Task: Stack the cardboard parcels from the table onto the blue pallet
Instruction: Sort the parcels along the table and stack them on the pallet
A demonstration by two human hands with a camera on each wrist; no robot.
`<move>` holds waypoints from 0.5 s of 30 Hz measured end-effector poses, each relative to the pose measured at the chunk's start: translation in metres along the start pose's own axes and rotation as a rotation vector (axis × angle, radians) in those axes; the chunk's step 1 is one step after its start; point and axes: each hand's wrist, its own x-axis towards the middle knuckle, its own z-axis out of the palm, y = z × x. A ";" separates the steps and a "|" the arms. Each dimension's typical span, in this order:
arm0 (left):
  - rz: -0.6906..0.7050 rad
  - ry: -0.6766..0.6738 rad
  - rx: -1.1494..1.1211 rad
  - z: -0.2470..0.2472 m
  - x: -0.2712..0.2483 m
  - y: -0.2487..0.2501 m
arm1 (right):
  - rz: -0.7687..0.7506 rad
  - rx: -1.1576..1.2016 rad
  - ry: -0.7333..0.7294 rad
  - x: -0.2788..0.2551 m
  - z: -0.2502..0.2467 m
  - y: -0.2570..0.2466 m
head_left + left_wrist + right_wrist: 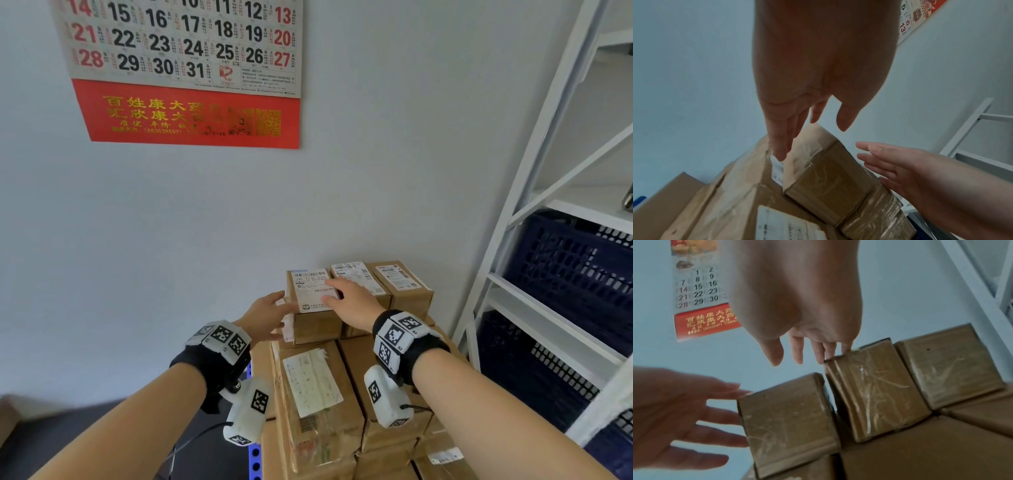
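Note:
Three small labelled cardboard parcels stand in a row on top of a stack of bigger parcels (pixel 318 394) against the wall. The leftmost small parcel (pixel 313 301) (pixel 828 178) (pixel 789 423) sits between my hands. My left hand (pixel 274 308) (pixel 797 129) has straight fingers touching its left side. My right hand (pixel 342 291) (pixel 807 352) lies flat with straight fingers over its top right edge, the fingertips reaching the middle parcel (pixel 873 389). Neither hand curls round anything. A strip of the blue pallet (pixel 255 455) shows at the stack's lower left.
White metal shelving (pixel 534 192) stands close on the right, holding dark blue plastic crates (pixel 575 274). A wall calendar (pixel 185 68) hangs above. Dark floor (pixel 85 428) lies left of the stack. The wall is directly behind the parcels.

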 end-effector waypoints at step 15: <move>-0.065 0.325 -0.100 -0.089 -0.093 -0.064 | -0.177 0.420 -0.145 -0.002 0.059 -0.099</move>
